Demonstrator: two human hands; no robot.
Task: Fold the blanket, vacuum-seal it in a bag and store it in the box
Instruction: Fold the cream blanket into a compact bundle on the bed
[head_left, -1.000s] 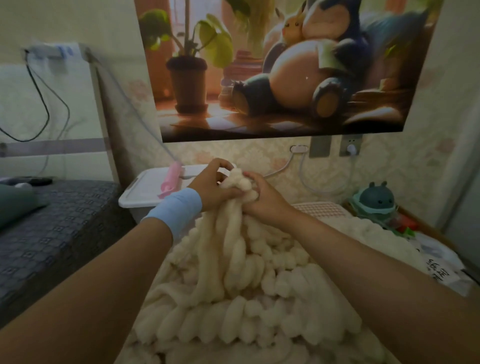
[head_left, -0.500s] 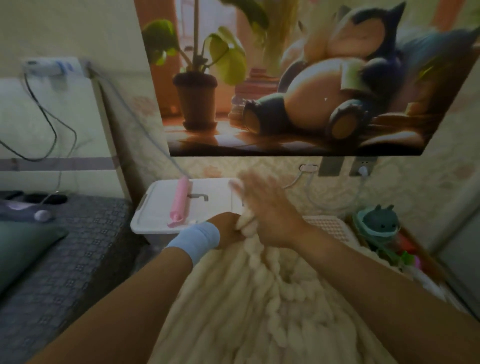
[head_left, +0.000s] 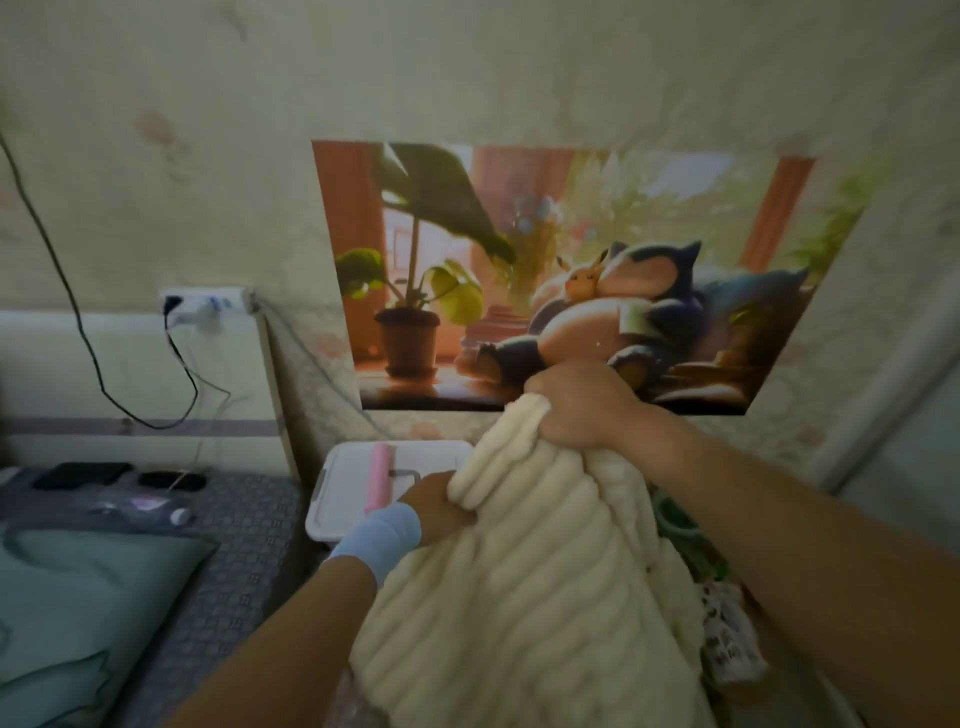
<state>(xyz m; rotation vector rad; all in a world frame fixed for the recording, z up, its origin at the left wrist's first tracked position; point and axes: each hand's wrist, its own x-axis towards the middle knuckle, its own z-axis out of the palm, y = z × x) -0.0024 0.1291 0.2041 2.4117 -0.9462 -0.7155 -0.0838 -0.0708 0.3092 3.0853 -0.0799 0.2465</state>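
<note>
The right hand (head_left: 582, 410), spread flat over the bunch half a second ago, has now curled round the top edge of the cream ribbed blanket (head_left: 519, 597) and hoisted it up, while the left hand (head_left: 441, 506) clutches a fold lower down. The blanket hangs between them, in front of the white lidded box (head_left: 348, 488); folding, I judge, is only starting.

Right hand (head_left: 582, 410) high, fist clenched on blanket (head_left: 519, 597); left hand (head_left: 441, 506) lower, gripping its edge; forearms extended
</note>
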